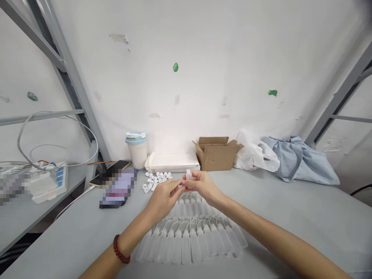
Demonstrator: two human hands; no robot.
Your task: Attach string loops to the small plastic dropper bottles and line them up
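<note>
Two fanned rows of translucent bottles [200, 242] lie nearest, contents unclear. Above their far row, the right hand [203, 186], fingers curled, pinches a small clear piece [188, 175]; the left hand [165, 193] meets it, fingertips bunched — whether gripping, I cannot tell. Tabletop [305, 205] stretches right of the bottles. Beyond them: white caps [157, 178], lidded cup [138, 154], open cardboard box [217, 158] — inside hidden.

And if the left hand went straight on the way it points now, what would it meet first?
Most likely the right hand, whose fingers hold a small translucent piece just ahead of the left hand. Whether the two hands already touch is hard to tell.
</note>
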